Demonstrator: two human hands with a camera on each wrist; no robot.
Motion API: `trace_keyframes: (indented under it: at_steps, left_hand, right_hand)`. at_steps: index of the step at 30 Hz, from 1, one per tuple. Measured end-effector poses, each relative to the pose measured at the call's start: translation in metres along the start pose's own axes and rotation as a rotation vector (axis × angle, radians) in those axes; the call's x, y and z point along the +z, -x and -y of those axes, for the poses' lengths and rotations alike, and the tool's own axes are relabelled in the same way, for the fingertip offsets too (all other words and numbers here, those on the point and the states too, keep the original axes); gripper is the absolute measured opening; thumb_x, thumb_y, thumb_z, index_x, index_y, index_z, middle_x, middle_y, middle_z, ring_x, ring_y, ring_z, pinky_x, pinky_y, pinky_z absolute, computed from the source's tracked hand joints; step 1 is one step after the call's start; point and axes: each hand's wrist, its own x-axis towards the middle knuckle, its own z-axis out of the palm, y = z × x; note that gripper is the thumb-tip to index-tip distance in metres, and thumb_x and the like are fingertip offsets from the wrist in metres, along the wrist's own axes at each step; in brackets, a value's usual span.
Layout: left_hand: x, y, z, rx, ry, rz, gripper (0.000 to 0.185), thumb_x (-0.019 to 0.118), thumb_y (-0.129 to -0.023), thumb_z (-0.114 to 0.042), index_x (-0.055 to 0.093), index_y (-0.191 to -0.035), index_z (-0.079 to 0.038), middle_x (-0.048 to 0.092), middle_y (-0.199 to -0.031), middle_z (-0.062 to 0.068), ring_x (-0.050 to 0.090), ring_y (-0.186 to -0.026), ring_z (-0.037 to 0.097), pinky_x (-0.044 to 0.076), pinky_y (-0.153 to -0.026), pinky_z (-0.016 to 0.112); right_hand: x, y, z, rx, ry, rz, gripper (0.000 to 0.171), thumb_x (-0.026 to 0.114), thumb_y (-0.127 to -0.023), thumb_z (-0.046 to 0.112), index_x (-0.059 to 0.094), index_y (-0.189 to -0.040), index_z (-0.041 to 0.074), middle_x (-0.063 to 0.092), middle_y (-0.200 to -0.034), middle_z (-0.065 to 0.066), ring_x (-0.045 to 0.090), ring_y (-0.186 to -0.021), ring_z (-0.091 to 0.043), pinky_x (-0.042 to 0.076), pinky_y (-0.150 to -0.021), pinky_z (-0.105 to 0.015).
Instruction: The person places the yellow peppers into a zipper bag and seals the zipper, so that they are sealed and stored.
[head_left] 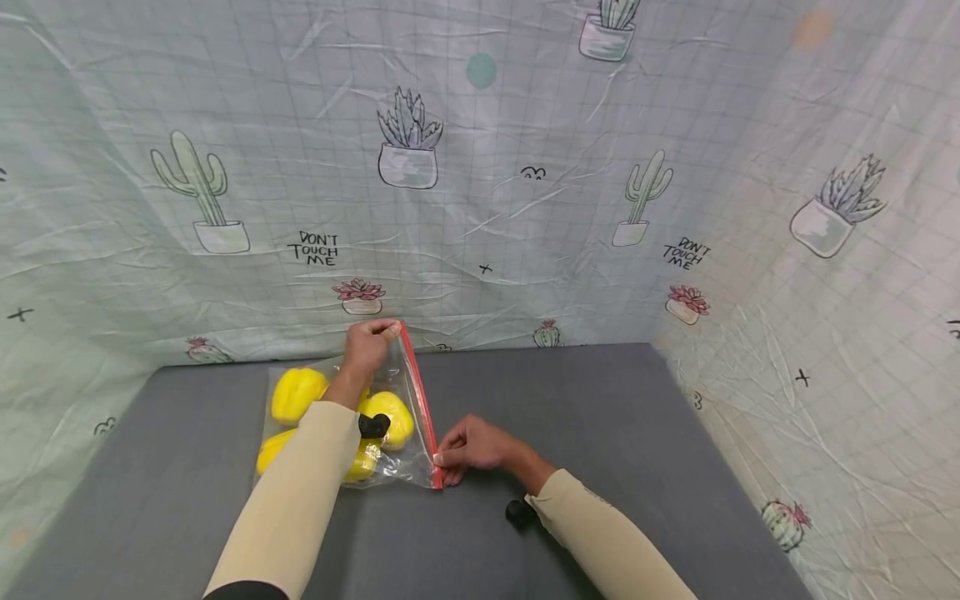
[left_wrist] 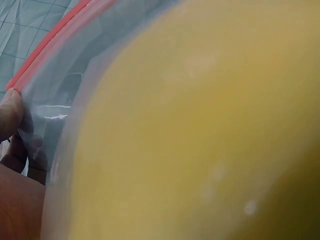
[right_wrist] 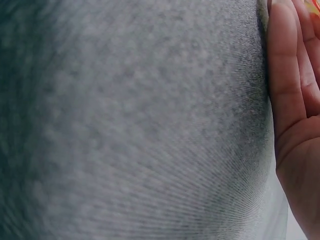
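Note:
A clear zip bag (head_left: 408,468) with a red zip strip (head_left: 417,387) lies on the table, holding several yellow bell peppers (head_left: 298,395). My left hand (head_left: 365,348) pinches the far end of the red strip between thumb and fingers, its forearm crossing over the bag. At the strip's near end, my right hand (head_left: 477,446) pinches the edge with thumb and curled fingers. A blurred yellow pepper (left_wrist: 200,125) behind plastic fills most of the left wrist view. The right wrist view shows part of the right hand (right_wrist: 295,95) close over the table; its fingertips are cut off.
The dark grey table (head_left: 585,408) reaches back to a hanging sheet (head_left: 517,225) printed with cacti and potted plants, which also runs along both sides. A small black wrist camera (head_left: 519,514) shows by the right sleeve, and another (head_left: 374,426) by the left.

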Motion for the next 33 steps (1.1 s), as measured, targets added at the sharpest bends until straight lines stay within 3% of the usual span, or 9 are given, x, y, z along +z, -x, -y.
trace_keyframes:
  at_steps: [12,18,33]
  left_hand:
    - [0.0011,-0.0046,0.0034,0.008,0.001,-0.017,0.039,0.061,-0.106,-0.021,0.066,-0.135,0.003,0.062,-0.139,0.024,0.054,-0.121,0.028,0.044,-0.103,0.038]
    - [0.0003,-0.0059,0.0038,0.005,0.017,0.003,0.040,0.060,-0.106,-0.021,0.065,-0.136,0.005,0.061,-0.142,0.026,0.053,-0.128,0.031,0.043,-0.110,0.043]
    - [0.0016,-0.0051,0.0050,0.015,0.020,0.012,0.038,0.061,-0.106,-0.018,0.065,-0.136,0.005,0.062,-0.143,0.026,0.055,-0.127,0.031,0.045,-0.111,0.043]
  right_hand:
    - [0.0004,0.0010,0.0012,0.036,-0.036,0.110,0.019,0.067,-0.099,0.005,0.077,-0.099,-0.011,0.077,-0.088,-0.027,0.074,-0.068,-0.009,0.066,-0.070,-0.038]
    - [0.0009,0.0012,0.0036,0.046,-0.047,0.160,0.019,0.067,-0.099,0.007,0.079,-0.100,-0.008,0.078,-0.091,-0.027,0.075,-0.068,-0.011,0.065,-0.069,-0.035]
    - [0.0029,0.0012,0.0051,0.091,-0.052,0.196,0.017,0.067,-0.099,0.005,0.080,-0.099,-0.006,0.077,-0.091,-0.031,0.076,-0.069,-0.012,0.065,-0.068,-0.033]
